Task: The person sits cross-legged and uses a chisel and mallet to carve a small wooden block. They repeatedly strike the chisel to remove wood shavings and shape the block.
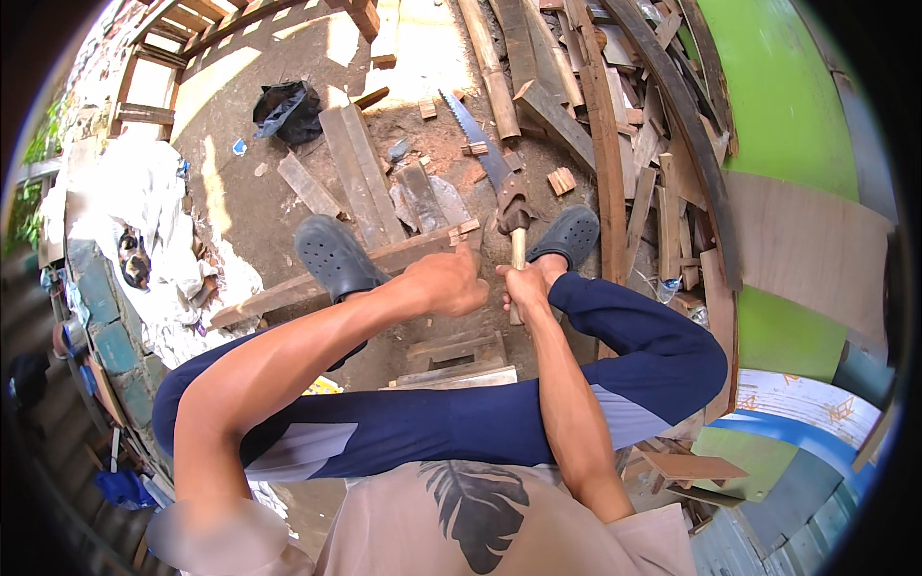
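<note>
Nearest is a beige shirt (pixel 384 523) printed with a large dark leaf, then navy trousers (pixel 447 422) with grey panels, the wearer's knees spread wide. Between them the right hand (pixel 524 288) has its grip clenched around a pale wooden handle (pixel 519 252) — the shaft of a tool with a dark, rusty-brown head (pixel 517 215). That tool points its long axis straight away from the person, just right of the far right end of a long brown wooden beam (pixel 403 252), which slants across the dirt floor. The left hand (pixel 447 284) is nearer the beam, right by that end, fingers curled; whether its grip holds anything cannot be told.

Beyond the rusty head lies a saw with a blue-grey toothed blade (pixel 480 141), its near end overlapped by the head. Weathered grey planks (pixel 360 173) lie left of it. Toward the floor's far left corner sits a crumpled black plastic bag (pixel 288 113) — the one clear container, its contents unreadable in the dark folds.
</note>
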`<state>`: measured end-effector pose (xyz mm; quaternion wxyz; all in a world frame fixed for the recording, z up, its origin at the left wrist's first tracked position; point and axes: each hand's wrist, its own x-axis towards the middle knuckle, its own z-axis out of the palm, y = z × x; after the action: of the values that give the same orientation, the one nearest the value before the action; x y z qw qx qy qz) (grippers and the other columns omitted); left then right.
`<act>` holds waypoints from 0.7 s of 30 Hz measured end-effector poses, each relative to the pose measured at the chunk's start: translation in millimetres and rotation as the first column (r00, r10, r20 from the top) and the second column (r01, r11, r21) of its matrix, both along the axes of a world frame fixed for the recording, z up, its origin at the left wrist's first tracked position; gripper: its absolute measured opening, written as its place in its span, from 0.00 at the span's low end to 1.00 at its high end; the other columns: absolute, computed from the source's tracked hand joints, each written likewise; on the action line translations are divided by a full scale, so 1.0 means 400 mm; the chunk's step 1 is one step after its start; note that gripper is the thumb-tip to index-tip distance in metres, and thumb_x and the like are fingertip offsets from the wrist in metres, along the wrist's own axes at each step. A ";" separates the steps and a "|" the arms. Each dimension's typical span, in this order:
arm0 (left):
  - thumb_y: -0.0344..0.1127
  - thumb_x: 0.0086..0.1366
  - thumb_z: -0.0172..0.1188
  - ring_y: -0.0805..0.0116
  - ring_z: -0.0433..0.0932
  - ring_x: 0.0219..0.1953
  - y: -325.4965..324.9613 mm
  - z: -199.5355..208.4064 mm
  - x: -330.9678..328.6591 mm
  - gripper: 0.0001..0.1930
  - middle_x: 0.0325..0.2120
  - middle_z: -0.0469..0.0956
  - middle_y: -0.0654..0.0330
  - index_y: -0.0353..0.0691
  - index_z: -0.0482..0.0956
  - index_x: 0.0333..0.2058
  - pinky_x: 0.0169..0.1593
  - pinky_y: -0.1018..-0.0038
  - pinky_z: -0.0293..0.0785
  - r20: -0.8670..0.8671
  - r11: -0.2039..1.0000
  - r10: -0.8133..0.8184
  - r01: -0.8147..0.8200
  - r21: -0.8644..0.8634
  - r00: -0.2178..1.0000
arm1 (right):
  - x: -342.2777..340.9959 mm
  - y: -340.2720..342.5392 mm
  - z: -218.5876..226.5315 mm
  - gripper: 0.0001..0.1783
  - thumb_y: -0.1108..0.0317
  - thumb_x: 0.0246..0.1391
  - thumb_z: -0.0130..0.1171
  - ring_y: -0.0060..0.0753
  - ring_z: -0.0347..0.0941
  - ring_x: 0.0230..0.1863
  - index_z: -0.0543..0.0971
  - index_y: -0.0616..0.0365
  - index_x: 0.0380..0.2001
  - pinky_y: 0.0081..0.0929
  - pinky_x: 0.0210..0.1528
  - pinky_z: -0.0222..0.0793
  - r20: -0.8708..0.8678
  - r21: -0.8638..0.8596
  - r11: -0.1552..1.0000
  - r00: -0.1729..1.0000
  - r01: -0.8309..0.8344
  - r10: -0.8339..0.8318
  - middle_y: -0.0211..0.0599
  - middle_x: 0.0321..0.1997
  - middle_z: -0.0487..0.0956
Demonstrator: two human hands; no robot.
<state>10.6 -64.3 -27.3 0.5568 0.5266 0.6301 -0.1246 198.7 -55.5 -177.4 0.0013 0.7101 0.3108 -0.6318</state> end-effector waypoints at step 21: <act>0.51 0.68 0.47 0.38 0.77 0.50 0.004 0.047 0.036 0.29 0.43 0.78 0.31 0.22 0.76 0.46 0.57 0.52 0.70 -0.083 0.980 0.164 -0.172 -0.102 0.983 | 0.028 0.058 -0.113 0.08 0.65 0.59 0.56 0.21 0.58 0.15 0.69 0.56 0.36 0.26 0.17 0.58 -0.278 -0.268 0.795 0.746 0.545 -0.605 0.25 0.19 0.64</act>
<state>25.0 -62.6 -8.6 0.5694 0.4353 0.6850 -0.1307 209.9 -32.1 -222.5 -0.1891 0.6444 0.0164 -0.7407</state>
